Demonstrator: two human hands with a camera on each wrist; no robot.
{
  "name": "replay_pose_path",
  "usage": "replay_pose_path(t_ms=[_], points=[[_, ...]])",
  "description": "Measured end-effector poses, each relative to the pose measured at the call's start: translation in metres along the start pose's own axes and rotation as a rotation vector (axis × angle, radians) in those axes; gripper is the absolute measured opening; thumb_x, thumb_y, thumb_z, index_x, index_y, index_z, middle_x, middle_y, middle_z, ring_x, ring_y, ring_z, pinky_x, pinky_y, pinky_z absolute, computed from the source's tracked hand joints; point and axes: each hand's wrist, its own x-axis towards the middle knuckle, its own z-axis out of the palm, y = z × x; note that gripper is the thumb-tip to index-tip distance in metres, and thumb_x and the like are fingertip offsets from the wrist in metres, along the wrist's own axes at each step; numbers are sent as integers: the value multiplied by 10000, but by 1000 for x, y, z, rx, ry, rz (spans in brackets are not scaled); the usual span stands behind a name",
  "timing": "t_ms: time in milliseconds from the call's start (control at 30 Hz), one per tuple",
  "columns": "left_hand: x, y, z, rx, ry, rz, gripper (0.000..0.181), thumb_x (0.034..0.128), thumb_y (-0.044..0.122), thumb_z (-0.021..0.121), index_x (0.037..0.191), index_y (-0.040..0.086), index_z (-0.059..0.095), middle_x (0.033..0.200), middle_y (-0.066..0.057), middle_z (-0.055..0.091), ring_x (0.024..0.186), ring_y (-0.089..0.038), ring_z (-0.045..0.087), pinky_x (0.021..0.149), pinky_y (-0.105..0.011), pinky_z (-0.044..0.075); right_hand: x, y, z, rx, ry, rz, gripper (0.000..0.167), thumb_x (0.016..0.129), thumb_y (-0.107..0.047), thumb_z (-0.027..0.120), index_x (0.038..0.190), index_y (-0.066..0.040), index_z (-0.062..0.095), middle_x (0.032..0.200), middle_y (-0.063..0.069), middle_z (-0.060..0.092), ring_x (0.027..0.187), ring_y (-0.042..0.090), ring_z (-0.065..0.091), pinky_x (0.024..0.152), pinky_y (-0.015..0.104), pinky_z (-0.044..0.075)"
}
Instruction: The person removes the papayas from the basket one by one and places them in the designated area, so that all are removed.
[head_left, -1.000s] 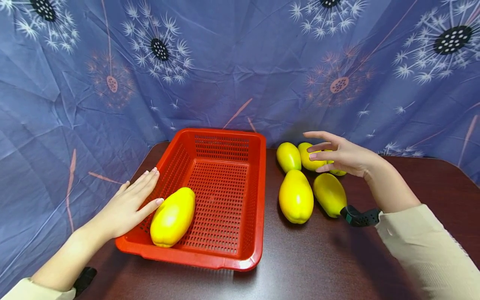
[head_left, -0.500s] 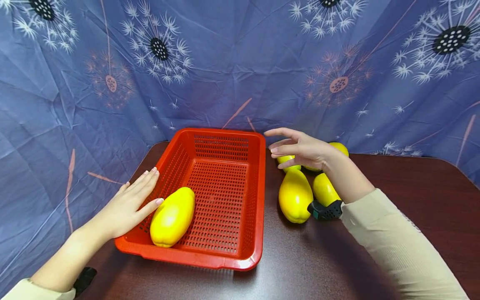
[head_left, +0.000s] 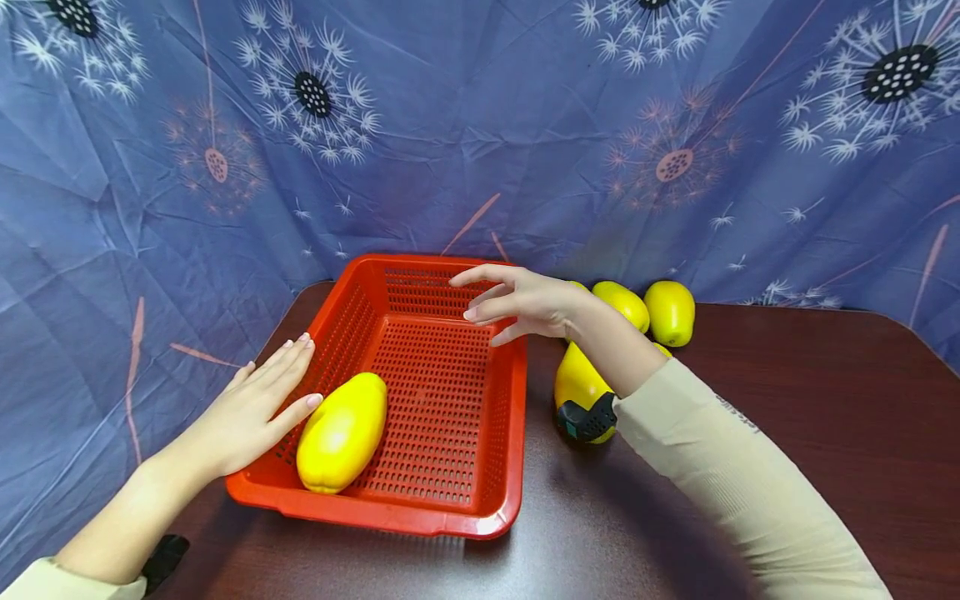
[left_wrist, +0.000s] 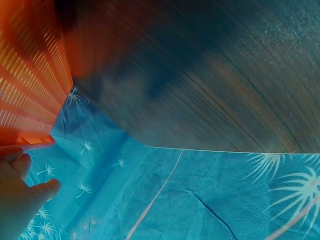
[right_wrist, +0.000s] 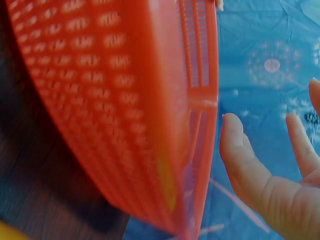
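Observation:
A red perforated plastic basket stands on the table, and a yellow papaya lies in its near left corner. My left hand rests on the basket's left rim, fingers straight, its thumb close to the papaya. Over the far right side of the basket hovers my right hand, with loosely bent, spread fingers and nothing in them. The right wrist view shows that hand's fingers apart from the basket's wall. In the left wrist view, part of the left hand is at the basket's edge.
Several more yellow papayas, among them one at the back and one nearer, lie right of the basket, partly hidden by my right arm. Patterned blue cloth hangs behind the dark brown table.
My right hand has moved left, from above the papayas on the table to over the basket, staying empty. My left hand and the papaya in the basket have kept their places.

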Motion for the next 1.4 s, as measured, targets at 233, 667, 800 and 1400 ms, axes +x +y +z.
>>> replay_pose_path(t_ms=[233,667,800,1400], points=[[-2,-1,-1,3,2,-3,700,957,433,449,1486,57,189,1536,-141,167,1412,-302,113,1043,-644,108,17,-6,22,-31,-8,-12,522,862,-109,638,1345,-196,459,1241,147,497,1138,323,492,857,489,485],[-3,-1,-4,7,4,-17,710,945,430,472,1483,54,200,1528,-158,186,1406,-322,132,1034,-654,117,33,-11,40,-48,-15,-17,481,856,-124,655,1305,-189,495,1238,126,512,1131,318,495,826,465,509],[-1,-1,-2,-7,-2,-20,712,945,440,466,1485,62,198,1531,-150,181,1408,-320,124,1037,-650,114,37,-10,47,-47,-26,-12,476,863,-115,649,1307,-188,491,1238,114,515,1134,312,495,815,454,516],[-1,1,-2,2,-20,-32,717,951,475,431,1491,76,178,1541,-123,162,1411,-315,111,1031,-660,112,66,15,104,23,-43,88,508,830,-119,691,1293,-230,514,1377,42,394,1174,375,469,771,502,517]])
